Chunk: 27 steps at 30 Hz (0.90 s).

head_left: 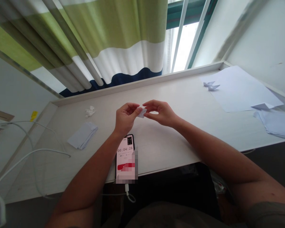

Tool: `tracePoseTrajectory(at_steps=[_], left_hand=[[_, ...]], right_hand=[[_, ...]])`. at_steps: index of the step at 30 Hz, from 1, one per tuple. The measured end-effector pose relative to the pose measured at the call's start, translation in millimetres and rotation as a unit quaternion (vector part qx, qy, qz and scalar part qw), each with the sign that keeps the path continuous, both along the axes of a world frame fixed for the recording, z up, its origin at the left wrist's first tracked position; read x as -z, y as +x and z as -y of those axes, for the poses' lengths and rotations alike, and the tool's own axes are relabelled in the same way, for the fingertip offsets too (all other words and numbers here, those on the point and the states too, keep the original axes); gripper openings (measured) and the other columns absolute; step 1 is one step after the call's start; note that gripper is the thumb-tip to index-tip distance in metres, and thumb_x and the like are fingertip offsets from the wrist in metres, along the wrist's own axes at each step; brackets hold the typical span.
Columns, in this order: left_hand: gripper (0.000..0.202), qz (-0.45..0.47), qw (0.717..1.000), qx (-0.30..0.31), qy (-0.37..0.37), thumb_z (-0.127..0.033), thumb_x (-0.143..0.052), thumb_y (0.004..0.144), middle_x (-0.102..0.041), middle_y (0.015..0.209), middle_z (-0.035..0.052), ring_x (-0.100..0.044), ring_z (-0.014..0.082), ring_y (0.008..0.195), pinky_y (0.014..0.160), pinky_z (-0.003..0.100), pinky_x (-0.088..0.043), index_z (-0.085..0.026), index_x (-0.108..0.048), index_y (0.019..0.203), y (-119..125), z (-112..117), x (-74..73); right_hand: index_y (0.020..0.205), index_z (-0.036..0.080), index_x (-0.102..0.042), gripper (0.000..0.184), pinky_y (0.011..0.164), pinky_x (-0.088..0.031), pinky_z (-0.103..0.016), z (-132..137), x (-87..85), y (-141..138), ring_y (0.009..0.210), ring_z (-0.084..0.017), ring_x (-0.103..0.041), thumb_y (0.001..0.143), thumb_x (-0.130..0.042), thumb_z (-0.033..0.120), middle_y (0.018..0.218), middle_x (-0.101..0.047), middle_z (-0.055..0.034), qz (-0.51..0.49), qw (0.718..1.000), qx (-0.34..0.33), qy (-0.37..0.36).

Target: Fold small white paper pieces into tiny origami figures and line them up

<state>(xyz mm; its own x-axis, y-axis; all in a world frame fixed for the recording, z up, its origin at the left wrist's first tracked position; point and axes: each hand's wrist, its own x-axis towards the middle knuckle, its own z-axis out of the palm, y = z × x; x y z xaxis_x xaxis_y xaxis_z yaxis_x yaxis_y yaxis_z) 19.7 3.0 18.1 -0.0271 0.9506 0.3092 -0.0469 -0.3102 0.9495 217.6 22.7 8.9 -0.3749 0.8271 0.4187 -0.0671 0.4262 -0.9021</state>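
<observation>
A small piece of folded white paper [142, 113] is held above the middle of the desk. My left hand [127, 117] pinches it from the left, the thumb lying on top and the other fingers curled behind. From the right, my right hand [160, 113] meets the paper's edge with the thumb tip, its index finger arched above. The fingers partly hide the paper, so its exact folds cannot be made out. Just below my left wrist lies a phone [125, 155] with a running timer on its screen.
Folded paper slips [83, 135] and a crumpled tissue [90, 111] lie at left. Two small folded paper shapes [213, 87] rest by a large white sheet [242, 90] at right, near a paper stack [276, 123]. White cables [33, 152] loop at left; a curtain [123, 31] hangs behind.
</observation>
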Motion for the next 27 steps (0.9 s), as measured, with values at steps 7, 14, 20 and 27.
tracePoseTrajectory(at_steps=[7,14,20,27], left_hand=[[0.047,0.024,1.000,0.008,-0.014,-0.051,-0.097,0.077,-0.079,0.095,0.0051,-0.077,0.0181,0.088,0.079,0.032,-0.064,-0.019,-0.075,0.104,-2.3,-1.4,0.9],[0.040,-0.031,0.999,0.032,-0.022,-0.035,-0.096,0.076,-0.080,0.090,0.0053,-0.075,0.0168,0.079,0.071,0.029,-0.060,-0.016,-0.076,0.106,-3.4,0.9,0.0],[0.035,-0.024,0.999,0.024,-0.016,-0.035,-0.095,0.078,-0.083,0.088,0.0068,-0.077,0.0184,0.078,0.070,0.030,-0.060,-0.016,-0.080,0.103,-3.4,-0.9,4.2],[0.041,-0.030,0.998,0.043,-0.017,-0.045,-0.099,0.074,-0.082,0.083,0.0056,-0.076,0.0168,0.075,0.067,0.028,-0.058,-0.017,-0.080,0.097,-2.1,-2.0,7.4]], right_hand=[[0.091,0.019,-0.080,0.043,0.084,-0.068,-0.042,-2.0,2.1,-3.2,0.085,-0.023,-0.080,0.075,-0.097,0.056,0.088,-0.083,-0.0064,-0.064,0.995,0.028,-0.066],[0.087,0.019,-0.080,0.049,0.088,-0.069,-0.045,-8.4,-0.4,-0.1,0.085,-0.024,-0.081,0.068,-0.101,0.058,0.088,-0.084,-0.0068,-0.121,0.988,0.052,-0.085],[0.088,0.019,-0.080,0.049,0.088,-0.069,-0.044,-9.7,1.0,-0.1,0.084,-0.022,-0.080,0.069,-0.100,0.060,0.088,-0.084,-0.0063,-0.100,0.989,0.041,-0.097],[0.095,0.020,-0.085,0.045,0.086,-0.068,-0.044,-8.4,8.6,-1.3,0.086,-0.023,-0.080,0.076,-0.095,0.061,0.091,-0.085,-0.0067,-0.047,0.997,0.035,-0.056]])
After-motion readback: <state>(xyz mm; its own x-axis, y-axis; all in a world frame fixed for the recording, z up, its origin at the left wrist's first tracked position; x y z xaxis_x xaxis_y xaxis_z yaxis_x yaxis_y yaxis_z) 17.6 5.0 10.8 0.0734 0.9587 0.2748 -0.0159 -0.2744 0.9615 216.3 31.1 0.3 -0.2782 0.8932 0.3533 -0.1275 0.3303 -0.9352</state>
